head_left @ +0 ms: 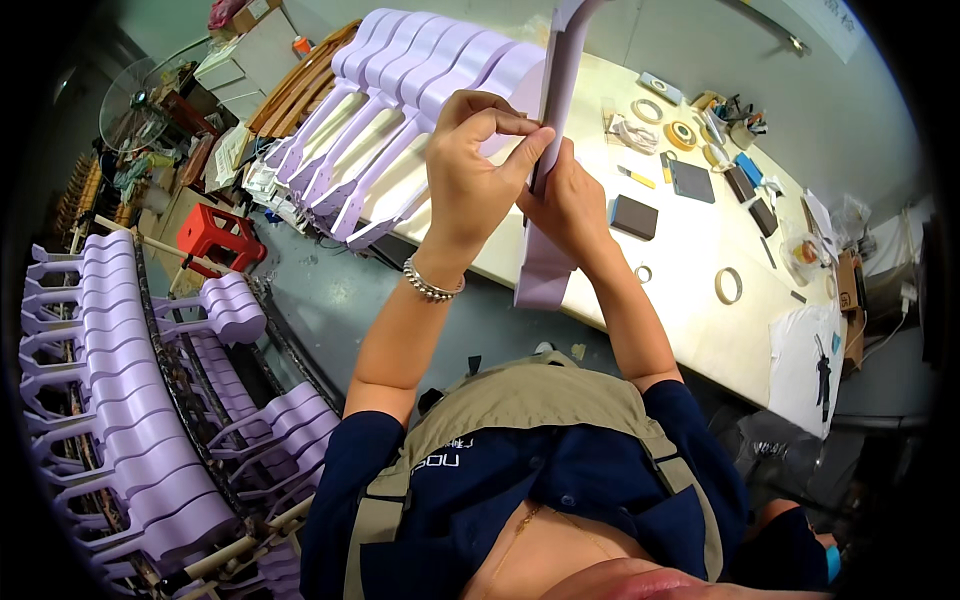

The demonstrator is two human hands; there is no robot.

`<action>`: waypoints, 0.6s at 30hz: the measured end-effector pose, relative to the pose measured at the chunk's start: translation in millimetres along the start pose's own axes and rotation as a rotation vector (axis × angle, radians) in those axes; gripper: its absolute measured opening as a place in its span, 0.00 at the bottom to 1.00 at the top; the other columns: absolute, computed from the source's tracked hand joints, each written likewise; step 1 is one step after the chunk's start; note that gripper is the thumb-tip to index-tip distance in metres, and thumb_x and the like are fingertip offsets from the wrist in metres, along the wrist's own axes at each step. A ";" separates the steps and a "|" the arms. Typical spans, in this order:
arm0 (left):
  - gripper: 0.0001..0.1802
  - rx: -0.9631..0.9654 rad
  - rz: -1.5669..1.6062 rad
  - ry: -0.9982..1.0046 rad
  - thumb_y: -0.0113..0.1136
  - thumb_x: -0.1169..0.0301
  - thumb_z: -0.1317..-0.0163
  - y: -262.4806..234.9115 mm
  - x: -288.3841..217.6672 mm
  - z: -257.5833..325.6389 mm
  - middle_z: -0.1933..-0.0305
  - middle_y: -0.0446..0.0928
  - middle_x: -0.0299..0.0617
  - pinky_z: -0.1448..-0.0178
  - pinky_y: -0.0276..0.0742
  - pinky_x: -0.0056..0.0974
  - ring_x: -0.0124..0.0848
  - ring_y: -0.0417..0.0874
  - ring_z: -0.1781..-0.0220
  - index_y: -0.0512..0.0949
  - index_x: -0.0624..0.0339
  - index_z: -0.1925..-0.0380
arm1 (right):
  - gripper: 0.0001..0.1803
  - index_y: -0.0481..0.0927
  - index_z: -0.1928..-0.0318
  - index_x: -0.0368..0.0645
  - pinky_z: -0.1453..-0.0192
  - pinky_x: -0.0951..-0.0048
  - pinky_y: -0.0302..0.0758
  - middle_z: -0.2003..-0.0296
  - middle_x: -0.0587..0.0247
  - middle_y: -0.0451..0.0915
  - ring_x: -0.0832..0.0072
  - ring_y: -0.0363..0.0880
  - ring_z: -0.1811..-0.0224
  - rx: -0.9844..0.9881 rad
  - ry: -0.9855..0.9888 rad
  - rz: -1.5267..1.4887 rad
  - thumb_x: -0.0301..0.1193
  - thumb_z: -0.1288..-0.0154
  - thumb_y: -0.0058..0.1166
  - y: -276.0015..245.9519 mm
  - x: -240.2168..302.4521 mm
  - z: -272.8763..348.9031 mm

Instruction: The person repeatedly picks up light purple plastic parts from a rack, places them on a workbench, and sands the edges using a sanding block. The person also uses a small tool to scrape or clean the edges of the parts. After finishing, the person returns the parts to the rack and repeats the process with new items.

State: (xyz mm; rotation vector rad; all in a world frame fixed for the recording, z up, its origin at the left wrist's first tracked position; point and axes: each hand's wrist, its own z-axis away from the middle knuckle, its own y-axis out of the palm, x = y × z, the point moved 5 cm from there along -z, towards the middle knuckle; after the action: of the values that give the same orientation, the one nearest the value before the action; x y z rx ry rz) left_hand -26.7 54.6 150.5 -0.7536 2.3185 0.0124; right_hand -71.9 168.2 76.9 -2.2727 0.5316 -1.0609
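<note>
A lavender guitar (545,287), body and neck painted alike, stands edge-on in front of me above the near edge of the table. My right hand (572,205) is wrapped round its middle, steadying it from the right side. On the other side my left hand (478,170) is closed, with thumb and fingertips pinched together against the guitar's edge. Whatever lies between those fingertips is too small to make out. A dark narrow band runs along the guitar's edge by my hands. Just left of my left hand, several more lavender guitars (425,65) lie in a row on the table.
On the cream table (690,290) to the right lie tape rolls (729,286), a dark block (634,217), a yellow cutter (637,177), a grey sheet (693,178) and a white cloth (805,350). Racks of lavender guitars (150,430) stand at lower left, near a red stool (215,238).
</note>
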 end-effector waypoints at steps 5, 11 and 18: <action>0.10 0.283 0.034 -0.091 0.69 0.72 0.53 -3.2 13.9 -17.3 0.65 0.71 0.36 0.55 0.72 0.32 0.26 0.75 0.61 0.78 0.66 0.76 | 0.28 0.63 0.52 0.37 0.74 0.59 0.72 0.75 0.54 0.76 0.57 0.77 0.75 -0.011 -0.030 0.049 0.28 0.55 0.58 5.9 -1.8 -0.8; 0.08 0.393 0.224 -0.258 0.66 0.75 0.50 -5.3 30.2 -23.9 0.65 0.69 0.33 0.57 0.71 0.28 0.22 0.73 0.64 0.75 0.66 0.75 | 0.28 0.64 0.53 0.37 0.74 0.60 0.72 0.76 0.55 0.76 0.58 0.77 0.75 -0.037 -0.090 0.045 0.27 0.56 0.58 14.7 1.5 -6.5; 0.07 0.236 0.813 -0.329 0.66 0.72 0.49 -35.6 -19.8 -49.1 0.61 0.70 0.35 0.57 0.67 0.25 0.22 0.71 0.65 0.79 0.62 0.72 | 0.27 0.63 0.52 0.38 0.70 0.62 0.72 0.76 0.58 0.75 0.60 0.77 0.73 0.039 0.024 0.008 0.29 0.53 0.57 16.2 -10.1 -16.4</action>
State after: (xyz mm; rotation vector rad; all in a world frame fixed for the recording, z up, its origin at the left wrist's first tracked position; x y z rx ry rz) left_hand -26.4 24.9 206.9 0.3160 2.1007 0.2044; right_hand -92.7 156.3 69.4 -2.2246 0.5249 -1.0864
